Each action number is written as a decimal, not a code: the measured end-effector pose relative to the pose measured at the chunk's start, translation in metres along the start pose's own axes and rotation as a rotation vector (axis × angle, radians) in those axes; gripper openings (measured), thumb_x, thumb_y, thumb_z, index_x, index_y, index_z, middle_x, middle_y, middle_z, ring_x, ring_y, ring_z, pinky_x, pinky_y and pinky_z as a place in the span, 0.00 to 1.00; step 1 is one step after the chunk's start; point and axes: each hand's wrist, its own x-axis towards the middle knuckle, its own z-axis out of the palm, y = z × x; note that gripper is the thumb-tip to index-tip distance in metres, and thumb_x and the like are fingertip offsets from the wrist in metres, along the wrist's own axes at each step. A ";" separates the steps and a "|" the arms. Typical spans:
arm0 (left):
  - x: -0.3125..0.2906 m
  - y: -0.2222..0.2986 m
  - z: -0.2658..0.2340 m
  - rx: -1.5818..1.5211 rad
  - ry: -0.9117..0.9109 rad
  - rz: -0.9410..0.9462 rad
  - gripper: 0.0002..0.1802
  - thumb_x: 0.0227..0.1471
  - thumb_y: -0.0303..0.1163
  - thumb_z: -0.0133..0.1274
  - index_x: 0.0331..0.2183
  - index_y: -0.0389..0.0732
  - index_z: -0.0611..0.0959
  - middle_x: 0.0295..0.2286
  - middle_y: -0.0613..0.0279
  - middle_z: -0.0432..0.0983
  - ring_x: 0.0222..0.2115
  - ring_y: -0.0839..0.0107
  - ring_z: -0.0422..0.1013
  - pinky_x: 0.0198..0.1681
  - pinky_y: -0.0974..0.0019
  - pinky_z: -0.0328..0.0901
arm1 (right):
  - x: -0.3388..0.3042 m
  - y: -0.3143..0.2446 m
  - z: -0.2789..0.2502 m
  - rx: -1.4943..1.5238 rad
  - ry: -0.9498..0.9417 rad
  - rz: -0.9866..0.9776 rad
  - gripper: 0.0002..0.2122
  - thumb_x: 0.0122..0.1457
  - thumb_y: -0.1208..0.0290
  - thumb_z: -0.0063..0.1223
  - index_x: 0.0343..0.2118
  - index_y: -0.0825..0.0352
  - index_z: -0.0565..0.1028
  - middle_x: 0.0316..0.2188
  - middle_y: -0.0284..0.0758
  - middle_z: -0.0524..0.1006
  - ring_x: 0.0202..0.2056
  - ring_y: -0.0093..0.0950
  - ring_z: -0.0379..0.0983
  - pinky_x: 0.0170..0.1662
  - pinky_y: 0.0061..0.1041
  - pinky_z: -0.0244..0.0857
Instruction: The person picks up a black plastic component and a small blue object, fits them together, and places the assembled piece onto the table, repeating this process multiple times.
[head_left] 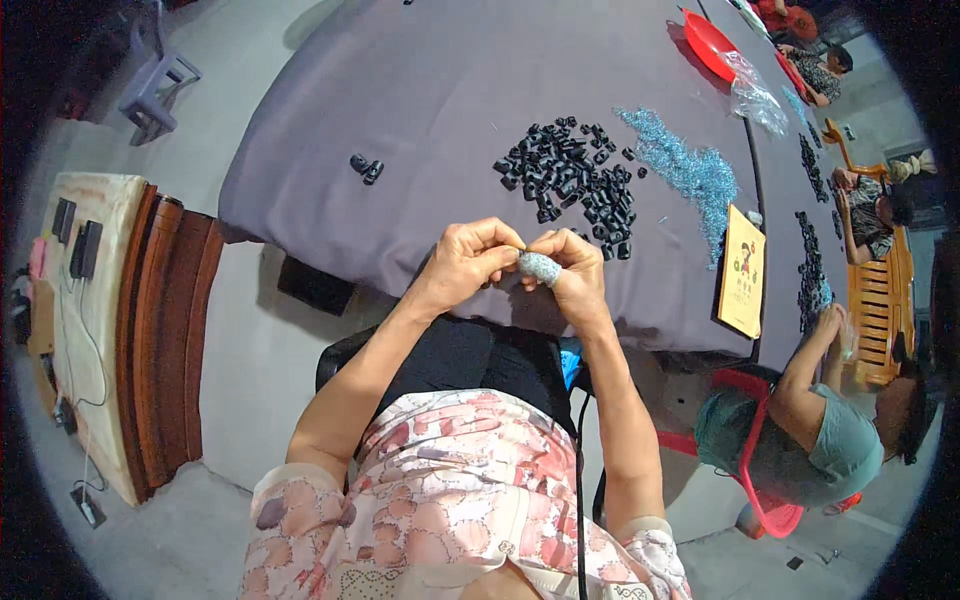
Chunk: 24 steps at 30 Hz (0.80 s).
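Small dark piece [523, 250] lies between left fingers [497, 236] and right fingers [557, 243], both narrowly pinching it.

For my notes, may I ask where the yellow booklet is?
In the head view, the booklet lies on the table, right of the right hand, beside blue pieces.

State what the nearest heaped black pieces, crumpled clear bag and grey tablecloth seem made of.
Black pieces: probably hard plastic, glossy, going by their bright highlights.
Clear bag: thin, shiny plastic film, most likely, as it is see-through and wrinkled.
Grey tablecloth: matte fabric, by its soft drape over the edge; the fibre I can't tell.
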 end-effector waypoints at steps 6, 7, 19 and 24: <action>0.001 -0.003 0.003 -0.029 0.004 0.036 0.02 0.49 0.23 0.51 0.28 0.37 0.79 0.20 0.71 0.73 0.18 0.88 0.63 0.19 0.82 0.59 | 0.003 0.002 -0.003 0.056 -0.041 0.015 0.03 0.49 0.84 0.53 0.25 0.71 0.72 0.22 0.36 0.73 0.19 0.20 0.69 0.21 0.15 0.65; 0.001 -0.003 0.003 -0.047 0.006 0.032 0.02 0.49 0.23 0.51 0.28 0.37 0.79 0.20 0.71 0.73 0.18 0.88 0.63 0.19 0.82 0.59 | 0.003 0.004 -0.003 0.051 -0.030 0.013 0.03 0.49 0.84 0.53 0.25 0.71 0.72 0.22 0.36 0.73 0.19 0.20 0.69 0.20 0.15 0.65; 0.000 -0.010 0.005 0.068 0.015 0.076 0.03 0.50 0.23 0.51 0.30 0.36 0.79 0.20 0.71 0.73 0.17 0.88 0.63 0.18 0.83 0.58 | -0.001 0.007 -0.004 -0.061 -0.020 -0.123 0.04 0.48 0.84 0.55 0.26 0.71 0.73 0.23 0.36 0.74 0.20 0.18 0.70 0.21 0.14 0.65; 0.000 -0.006 0.006 0.084 0.025 0.055 0.03 0.50 0.23 0.51 0.29 0.37 0.79 0.19 0.72 0.72 0.17 0.88 0.62 0.19 0.82 0.58 | -0.003 0.006 -0.002 -0.094 0.003 -0.125 0.04 0.48 0.85 0.54 0.26 0.71 0.74 0.23 0.35 0.74 0.20 0.17 0.69 0.20 0.13 0.64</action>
